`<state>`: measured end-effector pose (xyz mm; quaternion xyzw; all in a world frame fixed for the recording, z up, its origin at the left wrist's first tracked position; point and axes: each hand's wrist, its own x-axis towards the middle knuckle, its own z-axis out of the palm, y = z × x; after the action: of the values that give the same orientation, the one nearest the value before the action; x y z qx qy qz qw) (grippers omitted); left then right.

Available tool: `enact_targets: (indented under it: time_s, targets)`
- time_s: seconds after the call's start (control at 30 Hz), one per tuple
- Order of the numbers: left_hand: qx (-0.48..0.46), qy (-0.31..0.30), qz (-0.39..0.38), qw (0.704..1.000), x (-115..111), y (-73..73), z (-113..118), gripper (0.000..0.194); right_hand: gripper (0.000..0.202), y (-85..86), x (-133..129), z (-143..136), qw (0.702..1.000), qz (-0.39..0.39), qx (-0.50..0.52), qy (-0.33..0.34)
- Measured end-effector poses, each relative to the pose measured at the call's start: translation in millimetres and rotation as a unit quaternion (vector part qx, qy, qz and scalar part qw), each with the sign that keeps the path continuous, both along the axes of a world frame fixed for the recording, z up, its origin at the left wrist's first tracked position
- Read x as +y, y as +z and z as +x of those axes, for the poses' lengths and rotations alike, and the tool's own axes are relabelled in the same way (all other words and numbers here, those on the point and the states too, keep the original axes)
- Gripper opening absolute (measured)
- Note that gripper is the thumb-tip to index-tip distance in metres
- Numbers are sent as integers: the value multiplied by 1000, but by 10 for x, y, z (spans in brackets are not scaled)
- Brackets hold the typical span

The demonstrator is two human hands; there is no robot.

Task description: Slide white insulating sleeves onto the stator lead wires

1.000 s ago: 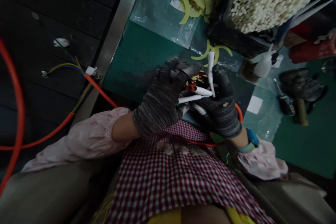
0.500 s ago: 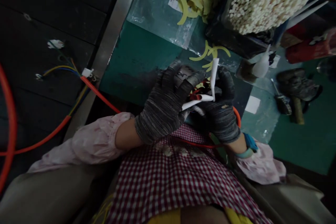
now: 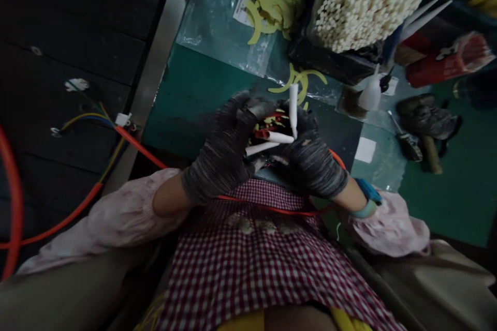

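Observation:
Both hands wear dark grey knit gloves and meet around a dark rounded part with red and yellow-green pieces (image 3: 272,121) inside it. My left hand (image 3: 223,152) wraps the part's left side, fingers curled over its top. On the opposite side my right hand (image 3: 314,158) grips it, fingertips partly hidden behind. White sleeves (image 3: 293,108) stick out from the part, one upright and others lying across toward my left hand. An orange cable (image 3: 145,149) passes near my wrists and over the checked apron.
Yellow curved strips (image 3: 279,0) lie on a plastic bag. A box of white sticks (image 3: 357,10), a white bottle (image 3: 370,94), a red container (image 3: 442,64), a screwdriver (image 3: 409,146) and a dark wrapped tool (image 3: 427,119) are to the right.
The view has shifted, so the table items appear further left. The part is turned, showing more of its red and yellow-green inside, and both hands still hold it.

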<state>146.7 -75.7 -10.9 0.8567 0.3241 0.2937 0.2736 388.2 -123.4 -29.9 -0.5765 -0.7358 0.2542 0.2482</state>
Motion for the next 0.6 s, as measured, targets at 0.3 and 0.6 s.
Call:
enact_targets:
  time_s: [0.3, 0.6]
  targets:
    - [95, 57, 19, 994, 627, -50, -433, 89, 37, 287, 1031, 42, 937, -71, 90, 331]
    - [152, -123, 168, 966, 312, 243, -302, 42, 31, 156, 660, -9, 978, 110, 40, 171]
